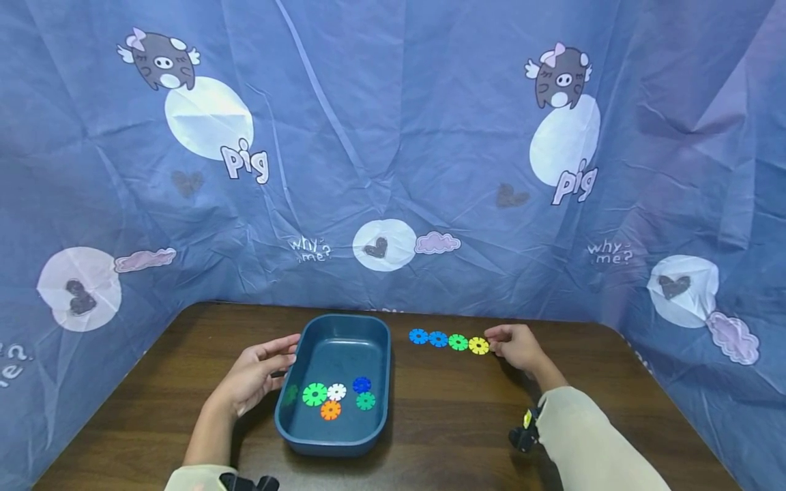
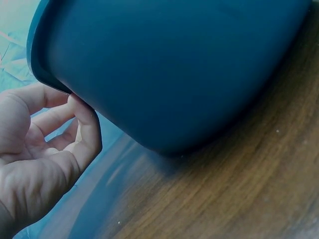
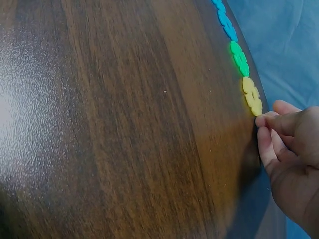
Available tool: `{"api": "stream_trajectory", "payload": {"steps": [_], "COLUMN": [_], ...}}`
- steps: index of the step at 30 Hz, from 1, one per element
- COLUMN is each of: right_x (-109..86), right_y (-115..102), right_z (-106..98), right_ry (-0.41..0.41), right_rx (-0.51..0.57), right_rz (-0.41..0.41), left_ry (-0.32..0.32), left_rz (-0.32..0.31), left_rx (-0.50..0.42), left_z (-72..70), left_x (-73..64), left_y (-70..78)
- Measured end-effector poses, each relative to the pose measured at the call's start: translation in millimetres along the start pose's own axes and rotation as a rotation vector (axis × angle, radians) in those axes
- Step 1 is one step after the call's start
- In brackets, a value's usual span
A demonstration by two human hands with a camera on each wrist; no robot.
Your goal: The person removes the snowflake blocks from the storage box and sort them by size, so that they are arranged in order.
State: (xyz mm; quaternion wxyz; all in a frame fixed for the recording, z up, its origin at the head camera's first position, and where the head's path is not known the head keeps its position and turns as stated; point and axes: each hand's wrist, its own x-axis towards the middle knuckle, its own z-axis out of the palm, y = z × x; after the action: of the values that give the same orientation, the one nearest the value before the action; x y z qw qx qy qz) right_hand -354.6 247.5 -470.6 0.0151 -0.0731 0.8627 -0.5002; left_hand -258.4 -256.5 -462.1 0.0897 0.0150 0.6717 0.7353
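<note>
In the head view, a row of notched plastic discs lies edge to edge near the table's back: two blue discs [image 1: 428, 337], a green disc [image 1: 458, 342] and a yellow disc [image 1: 479, 346] at the right end. My right hand [image 1: 517, 349] pinches the outer edge of the yellow disc with thumb and fingertip, seen closer in the right wrist view beside the yellow disc [image 3: 252, 95]. To the left stands a dark blue tray [image 1: 384, 361]. My left hand [image 1: 254, 375] touches its left side, with fingertips just under the rim in the left wrist view.
Inside the tray lie several loose discs, among them a large green disc [image 1: 315, 394], a white disc [image 1: 336, 391] and an orange disc [image 1: 330, 410]. The brown wooden table [image 1: 442, 423] ends at a blue printed curtain [image 1: 393, 170] behind and on both sides.
</note>
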Motion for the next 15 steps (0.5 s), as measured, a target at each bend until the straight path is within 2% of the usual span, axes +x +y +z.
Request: {"api": "stream_trajectory", "payload": {"steps": [15], "right_x": [-1.4], "right_y": [1.7], "right_z": [-0.5], "right_ry": [-0.008], "right_rx": [-0.013], "right_rz": [-0.019], "left_ry": [0.004], "left_rz": [0.001], "left_rx": [0.003], "left_z": [0.7], "left_x": [0.1], "left_y": [-0.2]}}
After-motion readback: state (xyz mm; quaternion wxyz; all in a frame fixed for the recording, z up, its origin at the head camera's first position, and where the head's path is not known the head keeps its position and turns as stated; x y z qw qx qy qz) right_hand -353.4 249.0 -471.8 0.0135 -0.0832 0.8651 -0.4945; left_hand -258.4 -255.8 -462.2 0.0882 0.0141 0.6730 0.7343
